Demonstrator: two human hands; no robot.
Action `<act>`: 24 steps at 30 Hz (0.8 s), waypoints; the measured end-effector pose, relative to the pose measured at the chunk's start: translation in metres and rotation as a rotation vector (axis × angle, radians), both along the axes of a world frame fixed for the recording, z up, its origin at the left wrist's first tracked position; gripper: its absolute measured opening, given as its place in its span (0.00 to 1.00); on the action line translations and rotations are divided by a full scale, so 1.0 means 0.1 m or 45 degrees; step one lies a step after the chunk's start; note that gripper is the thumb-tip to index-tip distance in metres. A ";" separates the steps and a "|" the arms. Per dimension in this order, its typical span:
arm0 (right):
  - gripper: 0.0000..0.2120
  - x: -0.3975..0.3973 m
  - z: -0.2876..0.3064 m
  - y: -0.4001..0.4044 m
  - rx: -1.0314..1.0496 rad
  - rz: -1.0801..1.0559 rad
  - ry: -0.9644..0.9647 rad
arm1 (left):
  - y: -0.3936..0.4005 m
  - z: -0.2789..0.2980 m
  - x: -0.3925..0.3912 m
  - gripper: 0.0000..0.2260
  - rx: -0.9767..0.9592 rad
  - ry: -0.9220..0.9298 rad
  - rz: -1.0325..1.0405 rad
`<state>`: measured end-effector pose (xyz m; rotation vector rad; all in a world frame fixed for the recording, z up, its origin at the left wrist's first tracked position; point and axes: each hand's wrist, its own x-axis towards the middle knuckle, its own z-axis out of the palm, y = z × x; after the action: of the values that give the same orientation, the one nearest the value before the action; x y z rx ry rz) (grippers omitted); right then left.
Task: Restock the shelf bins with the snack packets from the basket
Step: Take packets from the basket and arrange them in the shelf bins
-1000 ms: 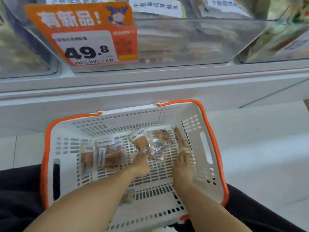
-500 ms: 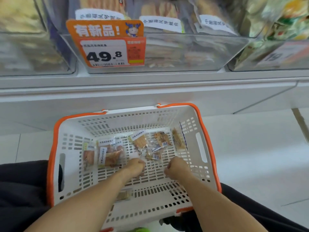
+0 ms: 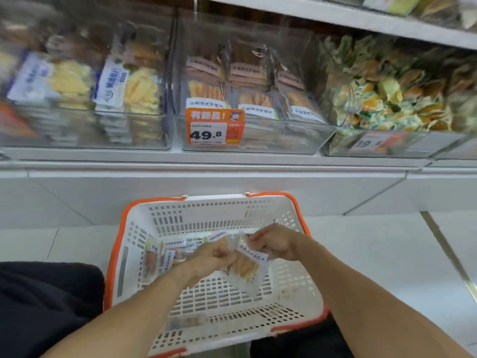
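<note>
A white basket with an orange rim (image 3: 121, 228) rests on my lap below the shelf. My left hand (image 3: 213, 257) and my right hand (image 3: 273, 242) are both closed on clear snack packets (image 3: 246, 267) with white labels, lifted a little above the basket floor. More packets (image 3: 165, 254) lie flat at the basket's far left, and one small packet (image 3: 184, 322) lies near its front. Above stands a clear shelf bin (image 3: 258, 140) with matching packets upright inside and an orange 49.8 price tag (image 3: 214, 127) on its front.
A clear bin of pale yellow snacks (image 3: 108, 99) stands to the left and a bin of green-and-orange wrapped sweets (image 3: 387, 104) to the right. A white shelf ledge (image 3: 232, 161) runs between bins and basket. Light floor tiles (image 3: 387, 254) lie to the right.
Both hands have closed on packets and lifted them off the basket floor, coming together. My view has tilted upward, bringing the shelf bins fully into sight.
</note>
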<state>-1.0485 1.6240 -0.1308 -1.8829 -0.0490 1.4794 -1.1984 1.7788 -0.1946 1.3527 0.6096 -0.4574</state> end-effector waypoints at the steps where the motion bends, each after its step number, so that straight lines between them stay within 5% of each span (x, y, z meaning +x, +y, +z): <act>1: 0.04 0.06 0.19 0.06 0.015 0.048 -0.041 | 0.03 0.13 0.05 0.06 0.005 -0.075 0.019; 5: 0.16 0.25 0.93 0.19 0.054 0.266 -0.200 | 0.16 0.62 0.28 0.08 0.112 -0.258 0.104; 10: 0.07 0.30 1.33 0.07 0.168 0.229 -0.453 | 0.28 1.25 0.51 0.10 0.321 -0.435 -0.004; 18: 0.11 0.33 1.81 0.13 0.546 0.130 -0.452 | 0.69 2.43 0.65 0.11 0.601 -0.653 -0.100; 20: 0.10 0.31 1.86 0.18 0.673 0.071 -0.437 | 0.76 2.51 0.62 0.12 0.493 -0.680 0.083; 24: 0.17 0.32 1.84 0.33 0.802 -0.267 -0.475 | 0.92 2.44 0.53 0.22 -0.144 -0.581 0.193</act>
<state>-1.0161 1.6567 0.0533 -1.5505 -0.4279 0.8223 -1.1450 1.8712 0.0499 1.2382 0.2992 -0.0515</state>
